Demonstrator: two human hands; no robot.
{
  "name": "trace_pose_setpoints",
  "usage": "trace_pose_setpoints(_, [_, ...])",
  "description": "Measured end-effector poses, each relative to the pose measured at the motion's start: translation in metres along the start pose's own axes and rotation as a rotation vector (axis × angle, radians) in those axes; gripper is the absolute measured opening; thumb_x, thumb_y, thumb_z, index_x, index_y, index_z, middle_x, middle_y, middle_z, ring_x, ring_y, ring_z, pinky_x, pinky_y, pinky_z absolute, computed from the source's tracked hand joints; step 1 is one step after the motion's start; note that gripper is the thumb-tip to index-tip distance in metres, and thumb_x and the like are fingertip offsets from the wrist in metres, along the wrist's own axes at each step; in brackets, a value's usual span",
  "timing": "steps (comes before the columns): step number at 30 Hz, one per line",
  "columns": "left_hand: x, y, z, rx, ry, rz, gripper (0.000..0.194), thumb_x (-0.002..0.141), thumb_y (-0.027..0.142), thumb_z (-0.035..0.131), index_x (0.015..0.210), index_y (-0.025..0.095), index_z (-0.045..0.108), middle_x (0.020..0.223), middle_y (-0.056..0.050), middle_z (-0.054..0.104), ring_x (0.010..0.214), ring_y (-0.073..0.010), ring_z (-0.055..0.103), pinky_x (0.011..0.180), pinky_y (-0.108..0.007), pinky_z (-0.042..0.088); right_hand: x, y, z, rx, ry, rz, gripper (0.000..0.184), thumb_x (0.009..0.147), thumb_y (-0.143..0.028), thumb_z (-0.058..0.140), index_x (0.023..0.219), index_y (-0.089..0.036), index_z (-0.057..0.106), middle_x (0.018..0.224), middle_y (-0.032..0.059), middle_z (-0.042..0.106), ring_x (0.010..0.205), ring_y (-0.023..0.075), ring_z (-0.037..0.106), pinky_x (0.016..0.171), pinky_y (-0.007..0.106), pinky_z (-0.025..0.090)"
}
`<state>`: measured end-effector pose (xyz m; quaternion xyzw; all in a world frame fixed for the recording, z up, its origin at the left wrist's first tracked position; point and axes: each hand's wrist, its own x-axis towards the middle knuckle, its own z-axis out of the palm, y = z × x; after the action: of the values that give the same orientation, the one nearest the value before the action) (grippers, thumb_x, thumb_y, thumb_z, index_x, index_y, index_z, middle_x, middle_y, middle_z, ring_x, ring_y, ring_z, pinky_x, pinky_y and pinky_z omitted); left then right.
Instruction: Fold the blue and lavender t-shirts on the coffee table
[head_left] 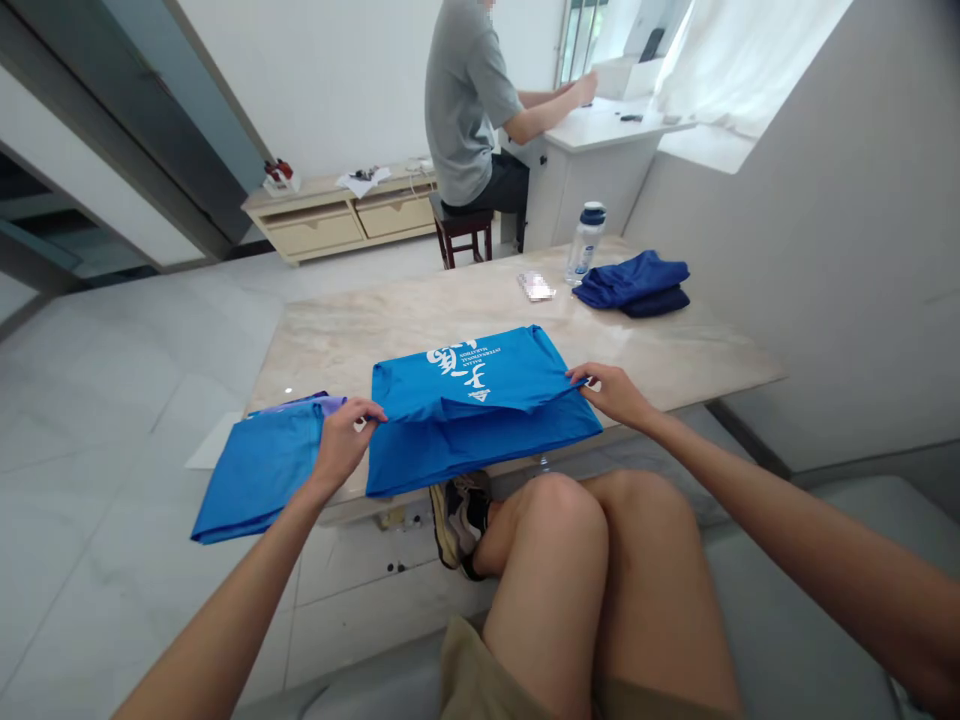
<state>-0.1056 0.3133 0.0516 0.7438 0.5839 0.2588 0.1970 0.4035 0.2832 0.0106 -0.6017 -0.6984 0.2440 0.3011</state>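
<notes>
Seemingly to keep its upper layer spread, the left hand [349, 435] and right hand [613, 392] closely pinch opposite ends of the printed blue cloth [514, 375], a folded blue bundle [262, 468] to its left

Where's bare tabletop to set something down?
Marble-look tabletop: far left, behind the marathon-printed blue cloth; right side, between right hand and dark-blue cloth. Crowded: far right, water bottle beside dark-blue cloth; near left, folded blue cloth.
</notes>
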Motion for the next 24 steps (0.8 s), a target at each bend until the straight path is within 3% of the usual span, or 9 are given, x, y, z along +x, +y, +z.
trace_pose_setpoints(3, [-0.028,-0.016,0.007,0.014,-0.133,-0.035,0.018,0.086,0.024,0.062,0.07,0.028,0.069,0.105,-0.006,0.078,0.109,-0.0265,0.073,0.109,-0.042,0.058,-0.016,0.017,-0.001,-0.112,-0.13,-0.045,0.023,0.082,-0.007,0.062,0.085,-0.023,0.078,0.128,0.0099,0.08,0.121,0.0275,0.075,0.113,0.043,0.055])
trace_pose_setpoints(5, [-0.042,-0.03,0.01,0.012,-0.209,-0.033,0.016,0.086,0.026,0.063,0.071,0.029,0.069,0.104,-0.006,0.077,0.103,-0.0269,0.073,0.105,-0.042,0.059,-0.023,0.028,-0.002,-0.161,-0.147,-0.042,0.021,0.085,-0.009,0.062,0.084,-0.023,0.078,0.125,0.0104,0.079,0.12,0.028,0.074,0.114,0.043,0.054])
trace_pose_setpoints(8, [-0.049,-0.04,0.016,0.015,-0.174,-0.017,0.013,0.091,0.034,0.063,0.084,0.029,0.073,0.101,-0.007,0.076,0.098,-0.0275,0.071,0.099,-0.041,0.059,-0.025,0.039,0.0,-0.171,-0.086,-0.019,0.019,0.092,-0.014,0.061,0.093,-0.022,0.077,0.112,0.0103,0.079,0.113,0.0287,0.073,0.109,0.043,0.055])
trace_pose_setpoints(12, [-0.042,-0.02,0.04,0.03,-0.12,0.027,0.015,0.098,0.04,0.066,0.099,0.027,0.073,0.105,-0.007,0.076,0.096,-0.027,0.07,0.095,-0.04,0.057,-0.02,0.034,0.015,-0.152,-0.034,-0.031,0.015,0.098,-0.021,0.06,0.1,-0.022,0.075,0.11,0.0113,0.077,0.107,0.0282,0.072,0.103,0.041,0.057])
trace_pose_setpoints(15, [-0.04,0.005,0.07,0.07,-0.189,0.137,0.021,0.102,0.04,0.068,0.117,0.026,0.073,0.114,-0.007,0.077,0.103,-0.0277,0.071,0.095,-0.04,0.055,-0.022,0.024,0.03,-0.154,-0.067,-0.134,0.018,0.103,-0.031,0.063,0.11,-0.022,0.076,0.117,0.0134,0.074,0.111,0.0298,0.071,0.104,0.043,0.057])
trace_pose_setpoints(18, [-0.047,0.016,0.095,0.192,-0.283,0.259,0.027,0.104,0.039,0.069,0.129,0.026,0.07,0.123,-0.009,0.075,0.112,-0.0302,0.07,0.094,-0.041,0.052,-0.033,0.018,0.039,-0.191,-0.182,-0.255,0.02,0.105,-0.034,0.064,0.114,-0.022,0.077,0.12,0.0143,0.073,0.113,0.0309,0.069,0.103,0.045,0.057])
trace_pose_setpoints(21, [-0.061,0.01,0.099,0.299,-0.339,0.267,0.014,0.106,0.034,0.066,0.116,0.025,0.071,0.116,-0.008,0.075,0.108,-0.0286,0.069,0.089,-0.039,0.051,-0.052,0.016,0.035,-0.227,-0.289,-0.221,0.02,0.105,-0.026,0.057,0.103,-0.022,0.076,0.107,0.0124,0.075,0.101,0.0284,0.071,0.092,0.04,0.057])
trace_pose_setpoints(24, [-0.073,0.004,0.082,0.344,-0.405,0.219,0.009,0.104,0.027,0.062,0.101,0.025,0.071,0.105,-0.005,0.077,0.1,-0.0272,0.071,0.085,-0.037,0.049,-0.079,0.018,0.021,-0.207,-0.352,-0.124,0.021,0.103,-0.023,0.055,0.1,-0.023,0.076,0.099,0.0096,0.078,0.092,0.026,0.072,0.085,0.036,0.055])
